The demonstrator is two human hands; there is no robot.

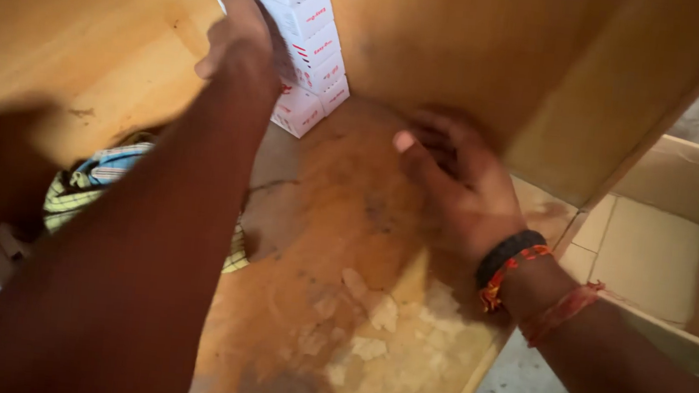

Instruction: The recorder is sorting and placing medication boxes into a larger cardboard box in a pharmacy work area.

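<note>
Left hand (241, 32) pressed against side of leaning stack of small white cardboard boxes with red print (309, 35), stack set in back corner of worn wooden shelf (336, 246). Right hand (457, 185) flat on shelf board, fingers spread, near stack but apart; black band and red thread bracelets (518, 268) on wrist. Striped cloth (99, 181) lies left of forearm. Open brown cardboard carton (669, 253) at right, beside shelf.

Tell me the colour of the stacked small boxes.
White with red markings, on the stacked boxes; head view.
</note>
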